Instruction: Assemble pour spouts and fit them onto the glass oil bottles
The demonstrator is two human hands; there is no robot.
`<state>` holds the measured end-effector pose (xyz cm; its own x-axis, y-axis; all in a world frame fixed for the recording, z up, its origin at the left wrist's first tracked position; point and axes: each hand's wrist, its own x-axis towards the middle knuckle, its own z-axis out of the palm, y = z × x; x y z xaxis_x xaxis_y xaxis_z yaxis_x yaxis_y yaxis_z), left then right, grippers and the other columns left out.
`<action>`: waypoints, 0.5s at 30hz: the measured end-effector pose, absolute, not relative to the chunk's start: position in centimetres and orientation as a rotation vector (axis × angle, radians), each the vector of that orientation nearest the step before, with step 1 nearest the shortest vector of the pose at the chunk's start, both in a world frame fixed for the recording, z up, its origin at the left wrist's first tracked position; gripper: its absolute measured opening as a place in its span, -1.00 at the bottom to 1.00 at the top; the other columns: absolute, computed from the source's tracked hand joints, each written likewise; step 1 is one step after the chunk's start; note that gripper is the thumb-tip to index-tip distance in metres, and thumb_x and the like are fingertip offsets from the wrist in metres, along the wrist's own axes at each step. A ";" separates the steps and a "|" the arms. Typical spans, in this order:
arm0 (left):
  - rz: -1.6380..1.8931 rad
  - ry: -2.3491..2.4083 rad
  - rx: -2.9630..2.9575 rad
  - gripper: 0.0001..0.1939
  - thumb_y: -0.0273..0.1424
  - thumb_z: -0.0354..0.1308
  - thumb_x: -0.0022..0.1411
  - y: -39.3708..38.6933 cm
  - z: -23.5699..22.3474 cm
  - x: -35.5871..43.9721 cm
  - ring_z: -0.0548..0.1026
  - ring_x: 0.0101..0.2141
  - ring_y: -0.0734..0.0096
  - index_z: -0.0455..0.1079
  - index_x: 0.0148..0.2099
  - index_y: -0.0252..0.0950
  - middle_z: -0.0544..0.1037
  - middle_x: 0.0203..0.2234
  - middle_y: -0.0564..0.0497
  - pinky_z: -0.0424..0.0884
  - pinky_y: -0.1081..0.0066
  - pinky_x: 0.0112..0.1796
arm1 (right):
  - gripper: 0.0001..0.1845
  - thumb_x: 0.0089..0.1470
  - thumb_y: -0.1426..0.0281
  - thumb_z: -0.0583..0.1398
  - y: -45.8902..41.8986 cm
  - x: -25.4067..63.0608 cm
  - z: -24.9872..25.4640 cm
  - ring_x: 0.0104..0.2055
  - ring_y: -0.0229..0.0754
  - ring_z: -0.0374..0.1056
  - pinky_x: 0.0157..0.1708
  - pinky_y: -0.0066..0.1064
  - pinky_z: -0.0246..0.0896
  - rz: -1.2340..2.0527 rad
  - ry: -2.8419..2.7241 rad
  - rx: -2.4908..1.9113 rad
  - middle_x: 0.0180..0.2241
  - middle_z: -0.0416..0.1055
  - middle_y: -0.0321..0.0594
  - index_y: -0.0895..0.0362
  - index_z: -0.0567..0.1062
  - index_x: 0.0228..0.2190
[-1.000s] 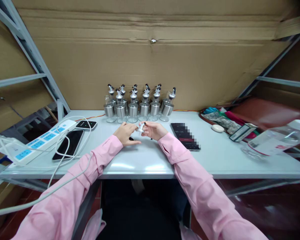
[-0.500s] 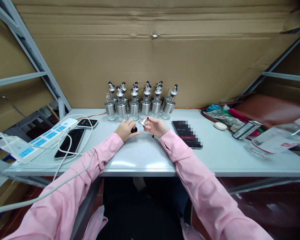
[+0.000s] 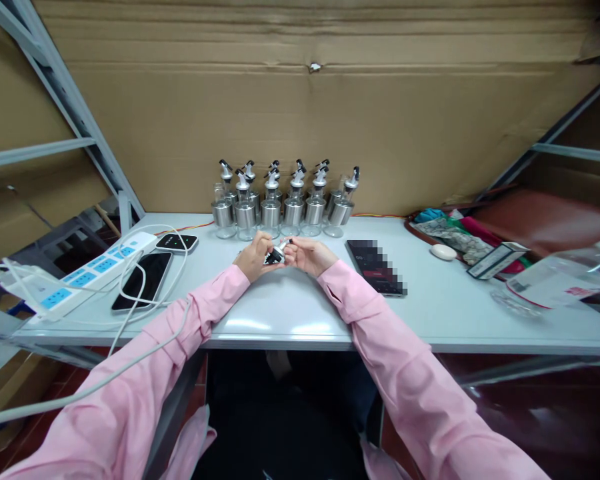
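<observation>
Close together above the table, both hands grip one small pour spout (image 3: 279, 254) with a silver body and a black stopper part. My left hand (image 3: 254, 259) is closed around its black stopper end, which the fingers partly hide. On the other side, the fingertips of my right hand (image 3: 310, 255) pinch the silver spout end with its dark tip. Just behind the hands stand several glass oil bottles (image 3: 271, 214) with steel sleeves, most topped with silver and black pour spouts. The front-left bottle (image 3: 223, 214) has no spout on its neck.
A phone (image 3: 375, 268) lies right of my hands. To the left are a power strip (image 3: 93, 275), white cables, another phone (image 3: 143, 281) and a small black device (image 3: 177, 243). At right sit a white oval object (image 3: 443, 252), a small box (image 3: 497, 260) and a large clear bottle (image 3: 565, 283).
The silver spout in my right hand has met the black stopper part in my left hand; before, the two were apart. The view has shifted slightly.
</observation>
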<state>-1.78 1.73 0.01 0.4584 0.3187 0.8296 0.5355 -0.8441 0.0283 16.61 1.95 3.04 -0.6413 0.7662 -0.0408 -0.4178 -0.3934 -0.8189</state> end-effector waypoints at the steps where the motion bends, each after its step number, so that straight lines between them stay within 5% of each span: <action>1: -1.337 -0.737 -2.477 -0.56 -0.01 0.04 0.14 1.8 -0.1 -1.8 0.33 -0.42 0.43 0.08 -0.22 -0.28 0.23 -0.30 -0.05 0.35 0.43 -0.45 | -0.91 0.04 0.49 0.09 2.0 16.6 3.0 -0.58 -0.34 0.27 -0.49 -0.47 0.23 2.086 -1.080 -0.542 -0.60 0.29 -0.34 0.24 0.38 -0.37; 6: -1.111 -0.772 -2.628 -0.46 0.00 0.08 0.11 2.1 -0.5 -1.9 0.39 -0.33 0.31 0.09 -0.07 -0.31 0.31 -0.27 -0.09 0.36 0.34 -0.33 | -0.86 -0.05 0.42 0.20 1.9 16.6 2.8 -0.57 -0.33 0.29 -0.48 -0.45 0.25 2.099 -1.188 -0.550 -0.59 0.31 -0.34 0.23 0.38 -0.39; 10: -0.902 -0.857 -2.659 -0.59 -0.06 0.06 0.16 1.9 -0.3 -1.9 0.41 -0.30 0.29 0.18 -0.14 -0.29 0.38 -0.32 -0.05 0.31 0.34 -0.28 | -0.74 -0.18 0.32 0.30 1.6 15.9 2.5 -0.60 -0.36 0.28 -0.53 -0.48 0.22 1.989 -1.248 -0.651 -0.63 0.31 -0.37 0.20 0.35 -0.50; 15: -0.789 -0.962 -2.606 -0.55 0.02 -0.04 0.17 1.4 0.2 -1.7 0.40 -0.34 0.29 0.21 -0.23 -0.31 0.39 -0.36 -0.05 0.23 0.33 -0.29 | -0.66 -0.18 0.28 0.31 1.1 16.7 5.0 -0.66 -0.39 0.22 -0.64 -0.51 0.12 1.603 -1.257 -0.874 -0.62 0.29 -0.45 0.14 0.35 -0.36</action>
<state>-1.72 1.45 0.16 0.6346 0.5226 0.5693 0.6602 -0.7496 -0.0478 16.73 1.08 5.04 -0.3532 0.9356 -0.0038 -0.2193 -0.0868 -0.9718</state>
